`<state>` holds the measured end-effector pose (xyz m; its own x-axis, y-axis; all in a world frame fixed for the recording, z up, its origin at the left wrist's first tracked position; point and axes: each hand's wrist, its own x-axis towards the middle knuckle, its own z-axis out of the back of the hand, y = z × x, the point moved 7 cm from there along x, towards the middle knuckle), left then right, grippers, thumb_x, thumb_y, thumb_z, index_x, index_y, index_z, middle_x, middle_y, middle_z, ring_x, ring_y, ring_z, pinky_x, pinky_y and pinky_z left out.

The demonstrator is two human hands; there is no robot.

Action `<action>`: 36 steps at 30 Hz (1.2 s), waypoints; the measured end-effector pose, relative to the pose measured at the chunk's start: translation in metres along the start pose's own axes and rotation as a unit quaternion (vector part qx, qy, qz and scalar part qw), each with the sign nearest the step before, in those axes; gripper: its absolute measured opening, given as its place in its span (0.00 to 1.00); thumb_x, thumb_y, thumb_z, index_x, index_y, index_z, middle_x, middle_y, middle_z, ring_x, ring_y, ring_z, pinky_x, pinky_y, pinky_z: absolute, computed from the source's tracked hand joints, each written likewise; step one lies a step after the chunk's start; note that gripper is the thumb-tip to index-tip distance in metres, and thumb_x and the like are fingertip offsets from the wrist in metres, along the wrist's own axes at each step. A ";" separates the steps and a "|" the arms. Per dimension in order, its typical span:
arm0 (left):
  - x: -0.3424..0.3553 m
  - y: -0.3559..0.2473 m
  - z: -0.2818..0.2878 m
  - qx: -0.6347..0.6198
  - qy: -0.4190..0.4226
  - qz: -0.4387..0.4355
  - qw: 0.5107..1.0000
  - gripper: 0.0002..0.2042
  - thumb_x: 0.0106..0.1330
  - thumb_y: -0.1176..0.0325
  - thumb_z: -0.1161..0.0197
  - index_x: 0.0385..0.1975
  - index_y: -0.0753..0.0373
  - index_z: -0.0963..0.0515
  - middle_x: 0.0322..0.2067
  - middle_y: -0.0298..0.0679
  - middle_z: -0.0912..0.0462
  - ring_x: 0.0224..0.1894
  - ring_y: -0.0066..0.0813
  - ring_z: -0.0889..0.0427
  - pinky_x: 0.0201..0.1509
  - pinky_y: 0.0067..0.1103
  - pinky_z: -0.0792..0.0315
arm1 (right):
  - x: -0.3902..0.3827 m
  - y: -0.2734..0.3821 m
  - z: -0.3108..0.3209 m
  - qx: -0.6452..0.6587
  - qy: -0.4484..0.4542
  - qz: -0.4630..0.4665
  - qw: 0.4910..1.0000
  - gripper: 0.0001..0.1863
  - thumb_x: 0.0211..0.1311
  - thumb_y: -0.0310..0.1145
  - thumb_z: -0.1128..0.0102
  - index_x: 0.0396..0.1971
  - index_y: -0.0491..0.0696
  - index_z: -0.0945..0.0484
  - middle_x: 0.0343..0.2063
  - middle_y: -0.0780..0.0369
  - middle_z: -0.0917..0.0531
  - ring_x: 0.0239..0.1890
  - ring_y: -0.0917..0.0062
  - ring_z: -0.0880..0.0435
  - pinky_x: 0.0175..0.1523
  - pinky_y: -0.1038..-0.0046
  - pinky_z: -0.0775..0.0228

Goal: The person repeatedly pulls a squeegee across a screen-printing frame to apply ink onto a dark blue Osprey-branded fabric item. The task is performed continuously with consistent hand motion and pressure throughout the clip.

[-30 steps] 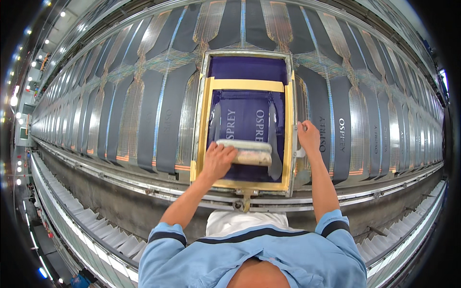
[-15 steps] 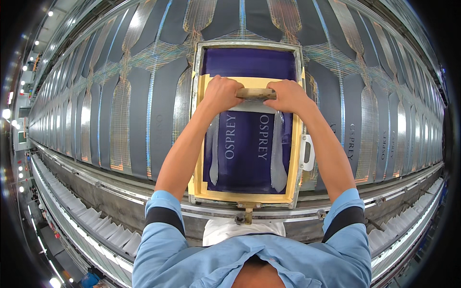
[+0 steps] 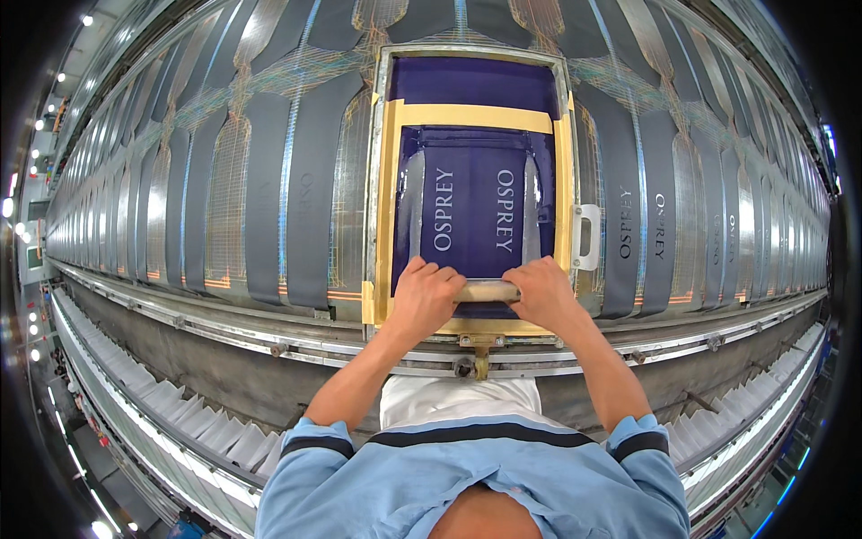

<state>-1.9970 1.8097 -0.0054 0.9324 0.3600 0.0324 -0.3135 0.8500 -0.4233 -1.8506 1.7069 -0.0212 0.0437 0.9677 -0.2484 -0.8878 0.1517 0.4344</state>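
Observation:
A wooden-handled squeegee (image 3: 486, 290) lies crosswise at the near end of a screen-printing frame (image 3: 382, 76). My left hand (image 3: 426, 296) is closed round the squeegee's left part, and my right hand (image 3: 542, 293) grips its right part, both low inside the frame. The purple mesh (image 3: 476, 83) has yellow tape (image 3: 476, 115) round its inner area, which bears two columns of pale lettering and greyish ink streaks at either side.
The frame rests on a long printing table with rows of dark grey cut panels (image 3: 265, 198), some printed, on shiny boards. A white handle (image 3: 588, 236) projects from the frame's right. A metal rail (image 3: 180, 310) runs along the near edge, above pleated white material (image 3: 193, 409).
My right hand, earlier beside the frame, joined my left on the squeegee at the far end of the inner area; both have since moved toward me with it to the near end.

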 end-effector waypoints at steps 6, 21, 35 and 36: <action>0.114 0.057 0.033 0.047 -0.031 -0.020 0.998 0.10 0.48 0.67 0.23 0.31 0.53 0.15 0.30 0.34 0.13 0.34 0.36 0.15 0.48 0.32 0.31 | 0.099 -0.050 0.072 -0.068 -0.042 -0.017 0.997 0.13 0.53 0.42 0.27 0.37 0.53 0.14 0.30 0.60 0.12 0.38 0.64 0.13 0.50 0.62 0.30; 0.219 0.119 0.049 0.053 -0.062 -0.010 0.997 0.12 0.46 0.60 0.20 0.27 0.56 0.14 0.24 0.39 0.15 0.29 0.45 0.15 0.40 0.36 0.23 | 0.196 -0.110 0.110 0.010 -0.041 -0.097 0.994 0.16 0.52 0.42 0.24 0.37 0.50 0.13 0.31 0.55 0.12 0.39 0.56 0.12 0.47 0.59 0.21; -0.020 -0.009 0.005 0.032 -0.057 -0.004 0.998 0.15 0.42 0.73 0.26 0.33 0.55 0.16 0.36 0.30 0.16 0.38 0.32 0.20 0.48 0.30 0.33 | -0.006 -0.020 0.040 0.202 -0.102 -0.079 0.971 0.28 0.57 0.53 0.26 0.48 0.47 0.15 0.43 0.53 0.13 0.46 0.57 0.15 0.57 0.60 0.26; -0.020 -0.008 0.004 0.033 -0.053 0.000 0.998 0.18 0.39 0.73 0.24 0.35 0.54 0.15 0.38 0.28 0.15 0.39 0.31 0.20 0.48 0.30 0.33 | -0.005 -0.046 0.052 0.220 -0.207 -0.094 0.949 0.27 0.59 0.52 0.28 0.50 0.47 0.16 0.45 0.52 0.14 0.47 0.55 0.16 0.57 0.59 0.26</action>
<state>-2.0136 1.7977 0.0007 0.9087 0.3967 0.1300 -0.3287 0.8719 -0.3631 -1.7858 1.7053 0.0049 0.4387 0.8979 -0.0360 -0.5738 0.3108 0.7578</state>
